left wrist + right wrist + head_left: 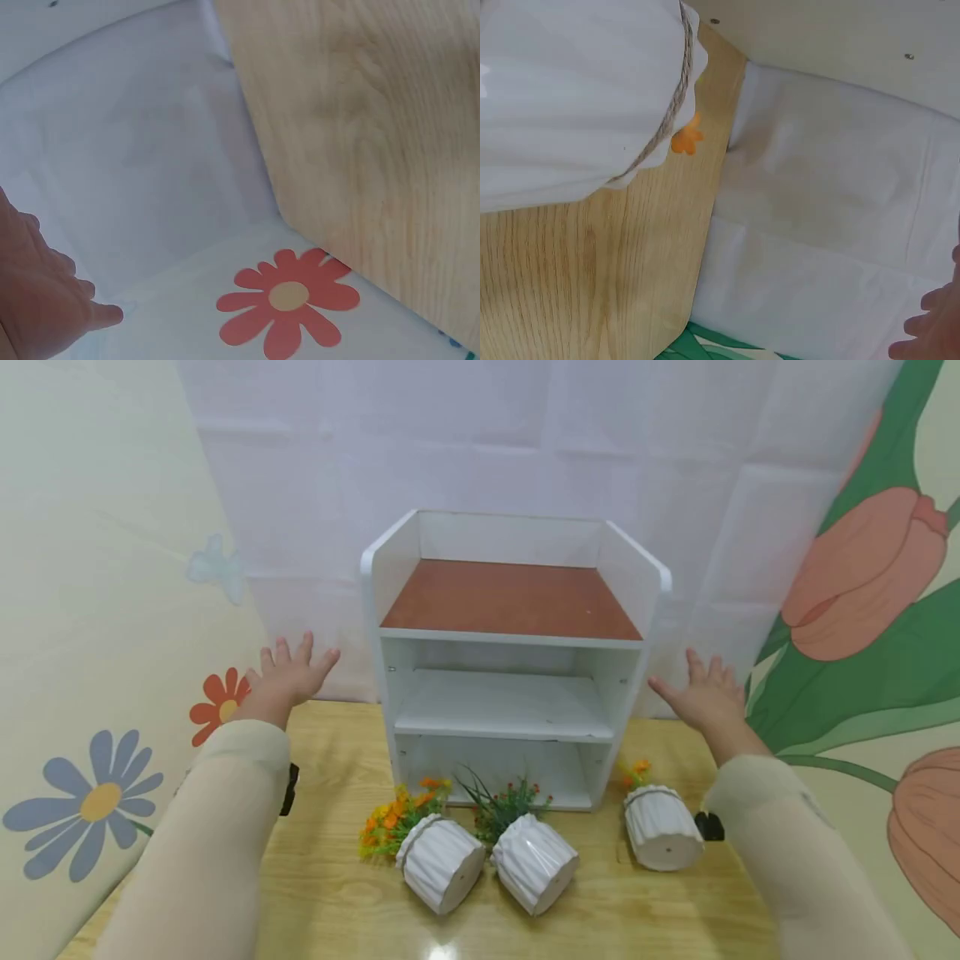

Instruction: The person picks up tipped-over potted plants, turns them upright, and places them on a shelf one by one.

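Head view: on the tabletop (pixel 337 910), a white, brown-topped shelf (pixel 510 602) stands between outstretched arms (pixel 202 852); left hand (pixel 288 677) and right hand (pixel 705 697) splay, each grip wide; in front, three white fluted flowerpots (pixel 531 860) with blooms (pixel 392 817) lie sideways.

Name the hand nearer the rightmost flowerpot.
Right. The right hand is beyond the rightmost flowerpot and slightly to its right; the left hand is across, left of the shelf.

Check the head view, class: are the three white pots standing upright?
No: the left pot, the middle pot and the right pot all lie on their sides on the table, their bases showing.
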The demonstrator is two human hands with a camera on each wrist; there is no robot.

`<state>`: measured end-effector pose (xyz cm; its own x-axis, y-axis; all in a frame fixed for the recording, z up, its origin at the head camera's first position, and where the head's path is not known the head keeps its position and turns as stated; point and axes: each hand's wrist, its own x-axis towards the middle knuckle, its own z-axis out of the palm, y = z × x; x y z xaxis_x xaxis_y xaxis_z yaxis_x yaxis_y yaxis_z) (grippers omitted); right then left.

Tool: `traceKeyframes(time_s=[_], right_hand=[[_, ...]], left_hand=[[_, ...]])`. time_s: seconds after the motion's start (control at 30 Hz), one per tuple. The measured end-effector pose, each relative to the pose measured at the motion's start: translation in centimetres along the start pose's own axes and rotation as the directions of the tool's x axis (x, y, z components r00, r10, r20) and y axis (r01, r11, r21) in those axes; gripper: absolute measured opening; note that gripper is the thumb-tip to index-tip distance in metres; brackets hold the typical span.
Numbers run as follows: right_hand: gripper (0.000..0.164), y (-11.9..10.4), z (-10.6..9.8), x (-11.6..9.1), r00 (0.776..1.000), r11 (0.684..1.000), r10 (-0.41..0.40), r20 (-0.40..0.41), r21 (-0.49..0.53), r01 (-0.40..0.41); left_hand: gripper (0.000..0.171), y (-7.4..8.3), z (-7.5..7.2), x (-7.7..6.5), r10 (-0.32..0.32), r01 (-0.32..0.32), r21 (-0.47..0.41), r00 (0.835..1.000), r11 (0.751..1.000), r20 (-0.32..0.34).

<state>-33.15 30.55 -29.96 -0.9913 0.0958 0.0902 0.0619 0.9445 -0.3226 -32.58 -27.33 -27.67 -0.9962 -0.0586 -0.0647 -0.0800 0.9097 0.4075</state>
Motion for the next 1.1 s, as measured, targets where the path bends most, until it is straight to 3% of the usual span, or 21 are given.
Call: traceKeyframes(time_s=[0.1,0.3,0.47,0.67,0.77,0.83,1.0,1.1], right_hand=[[0.108,-0.2,0.1,-0.3,1.000,0.999,-0.002,-0.005,0.041,0.003],[0.108,-0.8,0.5,-1.0,1.000,0.994,-0.004,-0.003,0.111,0.005],[0.109,-1.3,0.7,-1.7,1.000,0.986,-0.008,0.028,0.169,0.003],[0.106,-1.3,0.7,-2.7,0.998,0.976,-0.042,0.040,0.215,0.032],[0.105,-1.2,0.8,-3.4,0.998,0.969,-0.048,0.045,0.244,0.035],[0.106,-1.1,0.9,-3.8,0.997,0.964,-0.043,0.059,0.264,0.026],[0.109,-0.8,1.5,-4.9,0.994,0.958,-0.033,0.103,0.286,0.002],[0.111,-0.8,1.8,-5.5,0.992,0.956,-0.034,0.126,0.294,-0.005]], left_hand=[[0.089,0.4,-0.7,0.0,0.031,-0.032,-0.060,0.999,0.998,-0.014],[0.086,1.9,-2.0,-0.2,0.089,-0.096,-0.095,0.994,0.991,-0.068],[0.081,3.2,-3.2,-0.5,0.130,-0.148,-0.201,0.986,0.968,-0.101],[0.075,5.4,-4.3,-0.8,0.177,-0.229,-0.364,0.969,0.903,-0.171],[0.075,6.5,-4.7,-1.0,0.216,-0.277,-0.439,0.959,0.855,-0.184],[0.076,7.4,-5.1,-1.4,0.213,-0.271,-0.486,0.962,0.831,-0.171],[0.087,9.7,-5.9,-2.5,0.142,-0.178,-0.600,0.984,0.780,-0.107],[0.086,11.0,-6.4,-3.1,0.152,-0.182,-0.648,0.983,0.740,-0.102]])
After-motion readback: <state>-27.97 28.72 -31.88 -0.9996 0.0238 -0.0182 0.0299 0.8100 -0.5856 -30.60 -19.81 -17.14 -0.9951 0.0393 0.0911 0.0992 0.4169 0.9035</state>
